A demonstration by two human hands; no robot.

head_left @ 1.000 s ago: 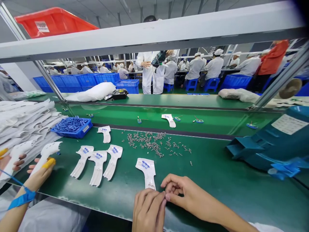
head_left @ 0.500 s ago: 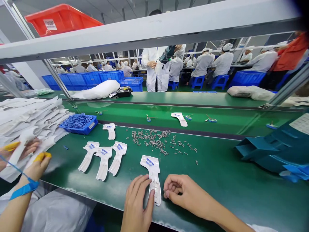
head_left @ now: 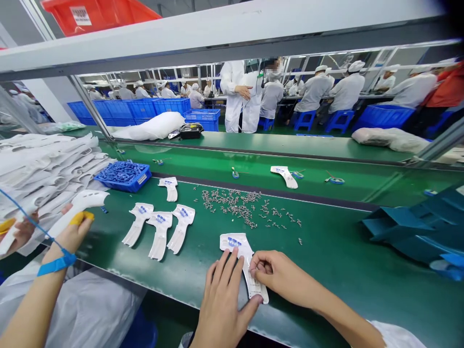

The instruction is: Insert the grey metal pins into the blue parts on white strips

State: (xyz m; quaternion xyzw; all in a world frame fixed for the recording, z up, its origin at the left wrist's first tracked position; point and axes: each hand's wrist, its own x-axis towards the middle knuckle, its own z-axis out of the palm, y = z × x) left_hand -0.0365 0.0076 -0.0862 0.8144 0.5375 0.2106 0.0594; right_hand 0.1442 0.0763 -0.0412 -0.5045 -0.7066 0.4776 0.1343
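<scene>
My left hand lies spread wide on the white shell near the front edge of the table; my right hand pinches together at its handle, on what, if anything, I can't tell.

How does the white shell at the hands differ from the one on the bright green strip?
The near shell lies on the worktop, the far shell on the bright green strip. The left hand and right hand are on the near shell; no hand touches the far shell. Both are white, with blue at the wide end.
</scene>
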